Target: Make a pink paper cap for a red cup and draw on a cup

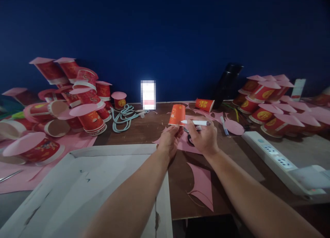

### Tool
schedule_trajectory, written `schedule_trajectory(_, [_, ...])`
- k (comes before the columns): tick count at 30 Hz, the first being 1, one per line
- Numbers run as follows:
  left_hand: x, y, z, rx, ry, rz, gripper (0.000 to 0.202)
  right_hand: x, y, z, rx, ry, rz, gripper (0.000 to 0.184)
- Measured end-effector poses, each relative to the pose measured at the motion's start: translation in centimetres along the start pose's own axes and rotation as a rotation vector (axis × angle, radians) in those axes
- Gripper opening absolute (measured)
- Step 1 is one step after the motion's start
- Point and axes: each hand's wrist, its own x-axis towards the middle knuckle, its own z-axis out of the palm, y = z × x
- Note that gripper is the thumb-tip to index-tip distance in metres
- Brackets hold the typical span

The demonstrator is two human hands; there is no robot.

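My left hand (170, 140) grips a red paper cup (177, 114) near its lower end, above the brown table. A white marker (197, 122) lies between the fingers of my right hand (205, 138), its tip pointing left at the cup's side. Whether the tip touches the cup I cannot tell. Below my hands are pink paper (189, 145) and a black ring-shaped item, partly hidden. Another red cup (205, 104) lies on its side behind them, among pink paper scraps. To the right, a second marker (223, 125) rests beside a pink paper disc (234, 127).
Red cups with pink paper tops are piled at left (87, 117) and right (265, 114). A white tray (113, 149) sits at front left, a power strip (275, 159) at right. A coiled cable (122, 119), lit screen (148, 94) and black bottle (228, 81) stand behind.
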Motion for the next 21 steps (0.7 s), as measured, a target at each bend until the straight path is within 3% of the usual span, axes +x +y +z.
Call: schedule_trajectory(21, [-0.09, -0.05, 0.06, -0.004, -0.017, 0.000, 0.003, 0.02, -0.03, -0.01, -0.008, -0.005, 0.009, 0.017])
